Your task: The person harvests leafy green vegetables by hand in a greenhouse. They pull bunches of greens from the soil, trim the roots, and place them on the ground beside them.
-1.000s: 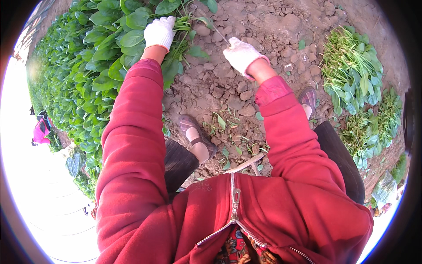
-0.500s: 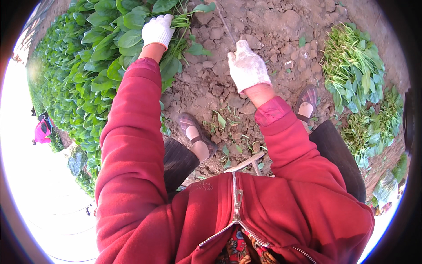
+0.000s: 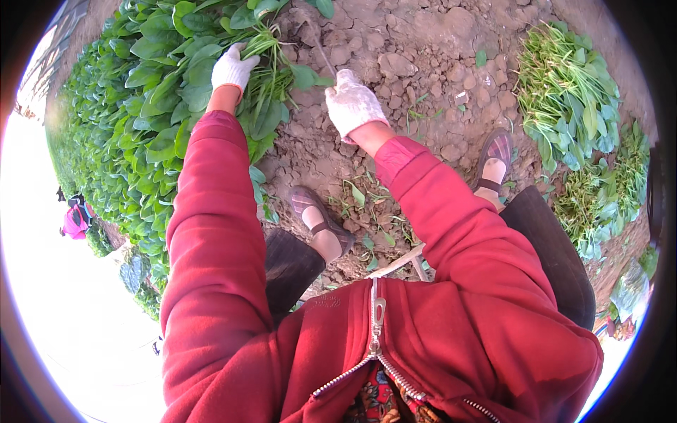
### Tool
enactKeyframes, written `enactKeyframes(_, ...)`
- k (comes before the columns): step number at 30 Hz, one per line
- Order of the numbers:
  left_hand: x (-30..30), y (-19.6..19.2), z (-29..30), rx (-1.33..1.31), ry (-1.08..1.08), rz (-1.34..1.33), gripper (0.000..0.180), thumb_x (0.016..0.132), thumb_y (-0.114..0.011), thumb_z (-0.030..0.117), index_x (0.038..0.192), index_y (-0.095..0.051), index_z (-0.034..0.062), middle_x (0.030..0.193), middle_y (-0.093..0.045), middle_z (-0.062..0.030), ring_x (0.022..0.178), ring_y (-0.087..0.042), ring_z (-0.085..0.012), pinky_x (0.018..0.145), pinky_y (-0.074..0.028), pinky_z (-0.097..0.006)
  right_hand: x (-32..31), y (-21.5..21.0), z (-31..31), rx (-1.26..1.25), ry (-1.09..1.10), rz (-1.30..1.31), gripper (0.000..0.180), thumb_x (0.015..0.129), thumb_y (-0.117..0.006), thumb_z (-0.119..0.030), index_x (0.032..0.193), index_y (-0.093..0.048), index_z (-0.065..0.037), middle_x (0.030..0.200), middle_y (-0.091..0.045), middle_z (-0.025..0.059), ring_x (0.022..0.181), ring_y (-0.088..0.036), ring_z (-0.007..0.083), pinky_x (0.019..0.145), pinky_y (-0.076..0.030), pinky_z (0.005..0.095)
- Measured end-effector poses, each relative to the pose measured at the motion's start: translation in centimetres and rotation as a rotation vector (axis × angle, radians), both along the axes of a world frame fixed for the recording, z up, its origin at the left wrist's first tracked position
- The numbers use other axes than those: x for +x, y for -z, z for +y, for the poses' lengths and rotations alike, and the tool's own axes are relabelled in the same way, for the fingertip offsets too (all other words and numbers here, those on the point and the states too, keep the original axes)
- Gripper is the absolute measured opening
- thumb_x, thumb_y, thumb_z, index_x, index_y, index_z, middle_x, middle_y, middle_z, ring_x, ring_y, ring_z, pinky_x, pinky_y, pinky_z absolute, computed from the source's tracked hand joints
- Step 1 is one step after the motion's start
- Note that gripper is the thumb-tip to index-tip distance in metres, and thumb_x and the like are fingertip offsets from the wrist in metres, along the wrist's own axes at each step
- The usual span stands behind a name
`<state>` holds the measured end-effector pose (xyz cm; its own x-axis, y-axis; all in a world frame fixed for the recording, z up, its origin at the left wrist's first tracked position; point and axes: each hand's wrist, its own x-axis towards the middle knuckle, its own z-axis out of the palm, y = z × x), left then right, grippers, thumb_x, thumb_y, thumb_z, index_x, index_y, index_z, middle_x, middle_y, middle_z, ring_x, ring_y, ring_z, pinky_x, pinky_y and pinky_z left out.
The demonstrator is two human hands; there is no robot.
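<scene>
My left hand [image 3: 234, 69], in a white knitted glove, is closed around leafy green plants that look like spinach [image 3: 262, 44], at the right edge of the dense green bed. Their pale stems fan out beyond the fingers, and leaves partly hide the grip. In my right hand [image 3: 355, 106], also white-gloved, is the end of a thin-shafted hand tool [image 3: 323, 53]. Its shaft slants up and left to a curved head by the plants' edge; soil and leaves make the head's exact shape hard to tell.
Cut greens lie in a pile [image 3: 568, 92] at the right, with another pile [image 3: 603, 197] nearer me. Cloddy brown soil [image 3: 430, 42] spreads between bed and piles. My shoes stand apart on it, by a wooden piece [image 3: 398, 262]. Someone in pink [image 3: 75, 221] is far left.
My right hand has moved left with the tool, bringing its head beside the plants. My left hand has shifted slightly left and down, still at the greens.
</scene>
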<state>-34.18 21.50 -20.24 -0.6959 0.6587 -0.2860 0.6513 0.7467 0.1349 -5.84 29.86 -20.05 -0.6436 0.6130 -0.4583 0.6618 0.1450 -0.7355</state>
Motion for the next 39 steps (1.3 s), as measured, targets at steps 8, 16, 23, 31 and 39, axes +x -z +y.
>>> enactKeyframes(8, -0.1, -1.0, 0.8, -0.046, -0.046, -0.040, 0.069, 0.082, -0.073, 0.045, 0.139, -0.059, 0.0090, 0.129, -0.067, -0.0207, 0.120, -0.064, -0.0355, 0.103, -0.048, -0.041, -1.3, 1.2, -0.3, -0.074, 0.003, 0.054, 0.033, 0.100, -0.053, -0.028, 0.117, -0.049, 0.000, 0.091, -0.069, 0.0304, 0.091, -0.068, 0.0477, 0.081, -0.053, 0.0565)
enactKeyframes(16, 3.6, -0.7, 0.7, 0.101, 0.333, 0.444, 0.049, 0.077, -0.081, 0.035, 0.121, -0.067, 0.0198, 0.107, -0.071, -0.0058, 0.101, -0.067, -0.0292, 0.086, -0.055, -0.041, 0.9, 3.5, -1.3, -0.030, 0.120, 0.130, 0.035, 0.097, -0.054, -0.031, 0.114, -0.049, -0.001, 0.089, -0.068, 0.0311, 0.088, -0.067, 0.0495, 0.078, -0.052, 0.0585)
enactKeyframes(23, 6.1, -1.8, 2.7, -0.232, 0.398, 0.571, 0.062, 0.074, -0.083, 0.040, 0.129, -0.062, 0.0223, 0.109, -0.070, -0.0033, 0.101, -0.067, -0.0258, 0.079, -0.054, -0.046, 1.1, 4.2, -1.9, -0.069, 0.136, 0.166, 0.036, 0.097, -0.054, -0.031, 0.116, -0.050, -0.001, 0.088, -0.068, 0.0318, 0.088, -0.067, 0.0508, 0.079, -0.051, 0.0598)
enactKeyframes(31, 4.4, -1.8, 4.1, -0.206, 0.736, 0.755, 0.024, 0.088, -0.064, 0.026, 0.106, -0.072, 0.0119, 0.118, -0.068, -0.0082, 0.111, -0.064, -0.0302, 0.112, -0.031, -0.060, -1.4, 3.1, 0.1, -0.029, 0.077, 0.134, 0.035, 0.098, -0.053, -0.030, 0.116, -0.050, 0.000, 0.093, -0.069, 0.0307, 0.093, -0.067, 0.0488, 0.083, -0.051, 0.0574)
enactKeyframes(39, 3.2, -1.8, 5.9, -0.588, 0.319, 0.523, 0.092, 0.069, -0.081, 0.064, 0.143, -0.051, 0.0186, 0.122, -0.069, -0.0078, 0.118, -0.064, -0.0250, 0.095, -0.049, -0.047, -5.9, 2.3, 0.7, -0.030, 0.016, 0.047, 0.034, 0.098, -0.054, -0.028, 0.116, -0.049, 0.001, 0.094, -0.070, 0.0308, 0.094, -0.068, 0.0470, 0.083, -0.053, 0.0562)
